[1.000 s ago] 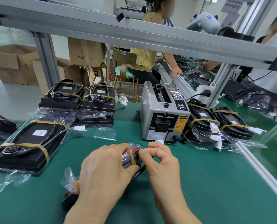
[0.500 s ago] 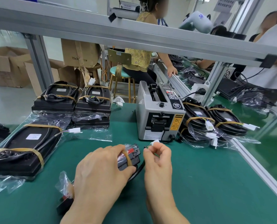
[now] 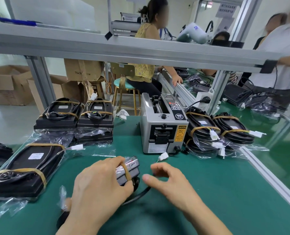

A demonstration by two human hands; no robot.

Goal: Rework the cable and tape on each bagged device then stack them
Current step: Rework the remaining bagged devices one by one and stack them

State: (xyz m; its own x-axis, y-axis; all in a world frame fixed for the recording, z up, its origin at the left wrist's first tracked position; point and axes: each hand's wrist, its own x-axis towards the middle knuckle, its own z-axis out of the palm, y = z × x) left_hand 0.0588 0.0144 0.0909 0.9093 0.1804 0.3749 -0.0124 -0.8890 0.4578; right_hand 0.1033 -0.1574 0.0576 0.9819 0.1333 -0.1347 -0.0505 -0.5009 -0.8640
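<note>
— Gripping anything?
— Left hand (image 3: 100, 185) clamps the bagged device (image 3: 128, 170) low on the green worktop (image 3: 208, 192); right hand (image 3: 166, 179) hovers beside it, fingers loosely curled, holding nothing.
— Beyond?
— White connector (image 3: 163, 156), then the tape dispenser (image 3: 162, 129), flanked by taped device stacks (image 3: 76, 116).

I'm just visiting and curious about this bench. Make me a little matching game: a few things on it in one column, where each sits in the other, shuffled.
Things:
1. tape dispenser
2. left hand
3. white connector
4. blue pen

Places:
A. on the upper shelf, far left
B. on the green mat just in front of the dispenser
C. grips the bagged device being worked on
D. stands mid-bench, between the piles of bagged devices

Pairs: 1-D, 2-C, 3-B, 4-A
</note>
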